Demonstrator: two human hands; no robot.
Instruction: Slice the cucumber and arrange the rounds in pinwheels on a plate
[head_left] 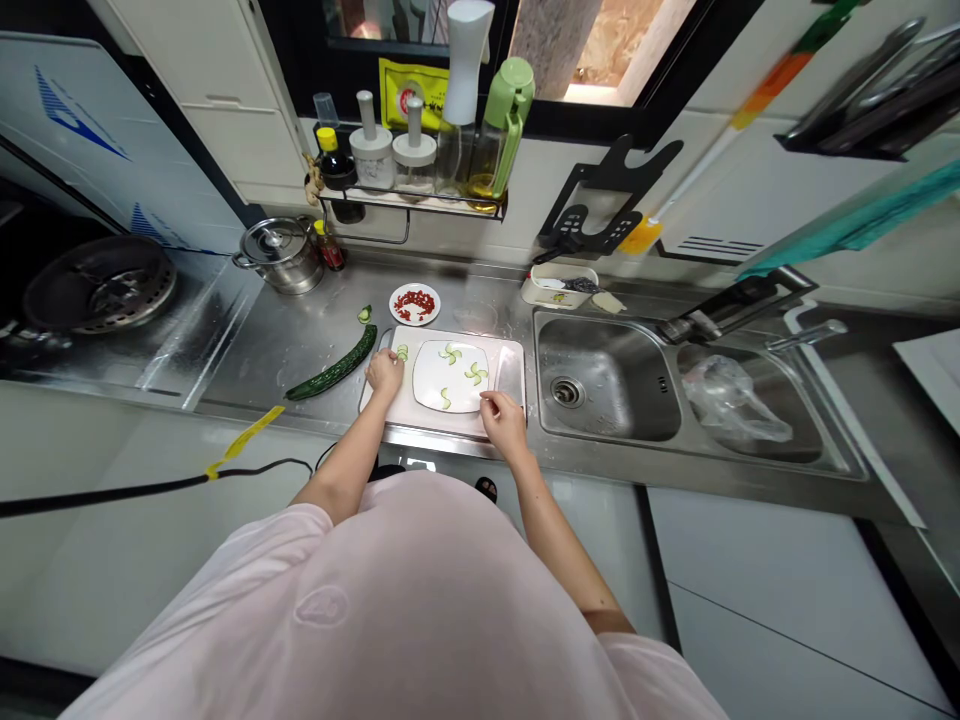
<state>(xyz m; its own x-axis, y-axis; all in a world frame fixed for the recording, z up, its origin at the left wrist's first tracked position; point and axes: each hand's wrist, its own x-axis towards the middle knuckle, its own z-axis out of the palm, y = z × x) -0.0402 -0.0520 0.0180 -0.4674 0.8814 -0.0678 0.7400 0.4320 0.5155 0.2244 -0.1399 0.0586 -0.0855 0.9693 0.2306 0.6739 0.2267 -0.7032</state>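
Note:
My left hand rests on a white cutting board, next to a few cucumber slices. My right hand is at the lower right corner of a square white plate, its fingertips pinched close together. Whether either hand holds a small slice is hidden. Thin cucumber slices lie on the plate in fan shapes. Left of the board, a long dark green cucumber lies on the steel counter. A grey blade lies along the board's right side.
A small round plate of red food and a cucumber scrap sit behind the board. A steel sink lies to the right, with a plastic bag in its second basin. A lidded steel pot stands to the left, near a gas burner.

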